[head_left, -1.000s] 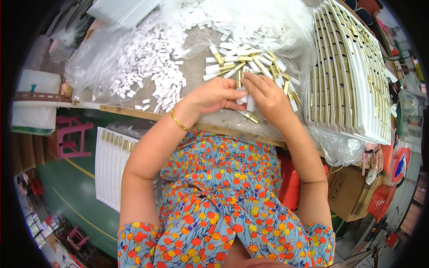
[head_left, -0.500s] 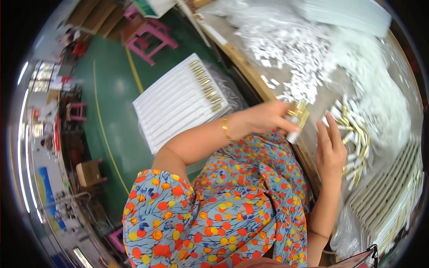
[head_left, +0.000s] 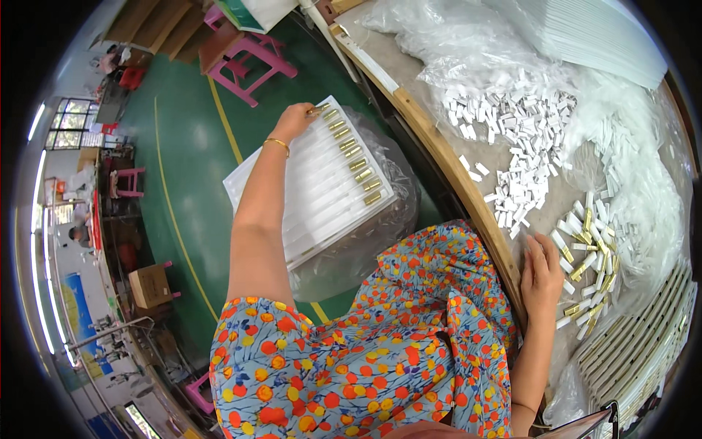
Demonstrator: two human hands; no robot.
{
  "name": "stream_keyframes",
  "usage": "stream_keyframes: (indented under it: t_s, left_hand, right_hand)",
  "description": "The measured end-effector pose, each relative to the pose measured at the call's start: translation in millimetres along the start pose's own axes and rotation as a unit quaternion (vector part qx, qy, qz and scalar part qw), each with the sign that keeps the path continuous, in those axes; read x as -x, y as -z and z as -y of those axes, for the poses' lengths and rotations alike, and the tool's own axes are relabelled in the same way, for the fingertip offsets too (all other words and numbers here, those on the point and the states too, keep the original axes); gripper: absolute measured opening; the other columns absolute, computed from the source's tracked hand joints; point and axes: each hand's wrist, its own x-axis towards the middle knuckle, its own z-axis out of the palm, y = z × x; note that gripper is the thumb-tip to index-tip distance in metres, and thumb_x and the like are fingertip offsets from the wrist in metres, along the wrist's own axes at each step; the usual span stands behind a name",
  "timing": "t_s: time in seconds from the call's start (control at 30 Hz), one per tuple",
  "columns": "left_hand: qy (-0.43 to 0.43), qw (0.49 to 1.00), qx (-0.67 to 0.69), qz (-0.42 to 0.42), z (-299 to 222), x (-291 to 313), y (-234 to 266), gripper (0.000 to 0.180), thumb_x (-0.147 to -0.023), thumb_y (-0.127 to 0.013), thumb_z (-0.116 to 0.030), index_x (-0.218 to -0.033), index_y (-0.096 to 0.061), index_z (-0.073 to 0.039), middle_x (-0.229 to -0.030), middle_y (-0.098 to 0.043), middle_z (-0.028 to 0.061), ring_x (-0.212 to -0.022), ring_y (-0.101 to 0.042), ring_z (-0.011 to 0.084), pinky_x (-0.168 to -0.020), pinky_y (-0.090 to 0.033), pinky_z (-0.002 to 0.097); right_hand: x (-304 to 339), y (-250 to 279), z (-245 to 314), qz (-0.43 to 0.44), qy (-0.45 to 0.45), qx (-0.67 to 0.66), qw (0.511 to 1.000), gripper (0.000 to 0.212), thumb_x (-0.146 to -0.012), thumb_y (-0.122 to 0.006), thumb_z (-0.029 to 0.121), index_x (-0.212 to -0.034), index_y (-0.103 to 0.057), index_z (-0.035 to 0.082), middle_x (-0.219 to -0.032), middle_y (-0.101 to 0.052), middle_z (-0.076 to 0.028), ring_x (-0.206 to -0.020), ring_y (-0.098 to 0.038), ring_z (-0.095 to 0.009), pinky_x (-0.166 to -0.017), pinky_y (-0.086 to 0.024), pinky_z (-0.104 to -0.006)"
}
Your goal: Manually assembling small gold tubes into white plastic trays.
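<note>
My left hand (head_left: 295, 121) reaches out to the far corner of a white grooved tray (head_left: 307, 186). Its fingers are closed on a small gold tube (head_left: 316, 111) at the end of a groove. Several more gold tubes (head_left: 347, 144) lie in a row along the tray's right side, one to a groove. On the table's wooden edge rests my right hand (head_left: 541, 274), fingers loosely extended and holding nothing visible. Just right of it is a loose pile of white-and-gold tubes (head_left: 589, 267).
A heap of small white pieces (head_left: 523, 146) covers part of the table, beside crumpled clear plastic (head_left: 632, 161). Stacked grooved trays (head_left: 636, 329) stand at the right. Plastic film (head_left: 398, 175) surrounds the tray's stack. A pink stool (head_left: 252, 66) stands on the green floor.
My left hand has moved from the table's edge, away to the left, carrying gold pieces to the tray's far corner. My right hand has come down onto the table edge.
</note>
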Motion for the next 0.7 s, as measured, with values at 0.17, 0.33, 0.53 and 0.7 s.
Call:
stream_keyframes:
  t_s: [0.17,0.33,0.53,0.7]
  left_hand:
    - [0.001,0.999,-0.042,0.014,6,-19,-14,0.025,-0.076,-0.061,-0.011,-0.101,-0.062,-0.003,-0.097,-0.062,0.0178,-0.089,-0.058,0.0335,-0.079,-0.045,0.0381]
    - [0.024,0.995,-0.063,-0.068,42,-12,-17,0.023,-0.079,-0.056,-0.01,-0.1,-0.065,-0.008,-0.097,-0.06,0.0183,-0.091,-0.057,0.0346,-0.082,-0.045,0.041]
    - [0.079,0.989,-0.086,-0.094,63,23,-20,0.024,-0.078,-0.058,-0.011,-0.1,-0.064,-0.006,-0.093,-0.059,0.0186,-0.09,-0.057,0.0344,-0.081,-0.045,0.0405]
    - [0.089,0.969,-0.073,-0.219,70,47,-27,0.023,-0.077,-0.057,-0.006,-0.098,-0.065,-0.006,-0.087,-0.059,0.0168,-0.087,-0.057,0.0327,-0.079,-0.046,0.0398]
  right_hand:
    - [-4,-4,0,-0.009,0.006,-0.001,1.0,0.024,-0.077,-0.06,-0.003,-0.1,-0.062,0.005,-0.097,-0.06,-0.014,-0.073,-0.061,-0.026,-0.061,-0.05,-0.0304]
    - [-5,-4,3,-0.009,0.001,-0.02,1.0,0.024,-0.077,-0.059,-0.005,-0.099,-0.061,0.003,-0.097,-0.06,-0.015,-0.075,-0.061,-0.026,-0.063,-0.05,-0.03]
    - [-3,-5,0,-0.005,-0.004,-0.003,1.0,0.023,-0.077,-0.059,-0.005,-0.099,-0.061,0.002,-0.097,-0.06,-0.014,-0.082,-0.061,-0.027,-0.068,-0.049,-0.0309]
    - [-3,-4,4,0.006,-0.014,-0.006,1.0,0.023,-0.077,-0.059,-0.006,-0.098,-0.061,0.002,-0.097,-0.06,-0.014,-0.081,-0.061,-0.027,-0.068,-0.049,-0.031]
